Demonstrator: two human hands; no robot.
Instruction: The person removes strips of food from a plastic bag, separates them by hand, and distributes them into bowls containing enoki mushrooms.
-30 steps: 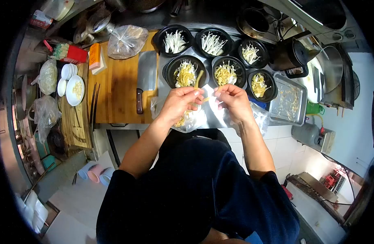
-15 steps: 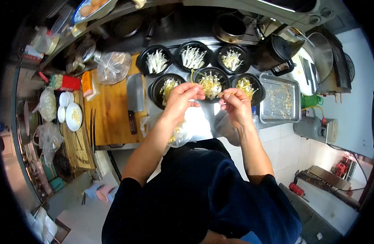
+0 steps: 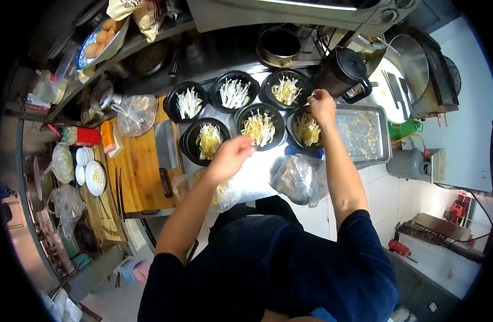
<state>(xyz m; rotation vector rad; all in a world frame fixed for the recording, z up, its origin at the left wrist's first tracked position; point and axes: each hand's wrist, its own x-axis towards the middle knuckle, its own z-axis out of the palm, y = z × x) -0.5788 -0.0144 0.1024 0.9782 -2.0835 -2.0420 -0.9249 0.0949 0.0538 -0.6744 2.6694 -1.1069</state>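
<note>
Several black bowls hold pale enoki mushrooms, such as the bowl at the back left (image 3: 169, 107); those in front also have yellowish strips (image 3: 209, 144) on top. My left hand (image 3: 233, 156) is just in front of the front middle bowl (image 3: 282, 129), fingers closed together; anything between them is too small to name. My right hand (image 3: 322, 107) reaches over the back edge of the front right bowl, fingertips pinched, contents hidden. A clear plastic bag (image 3: 300, 177) lies in front of that bowl, and another bag with yellowish strips (image 3: 225, 194) lies below my left hand.
A cleaver (image 3: 165, 146) lies on the wooden board (image 3: 141, 185) at the left. To the right are a metal tray (image 3: 387, 134) with scraps and a black kettle (image 3: 345, 67). A pot (image 3: 278, 45) stands at the back; a bowl of eggs (image 3: 99, 43) is on the shelf.
My hands have moved apart, the right one up and to the right. The yellowish strip between them earlier is no longer visible there. The view has shifted, showing more of the upper shelf.
</note>
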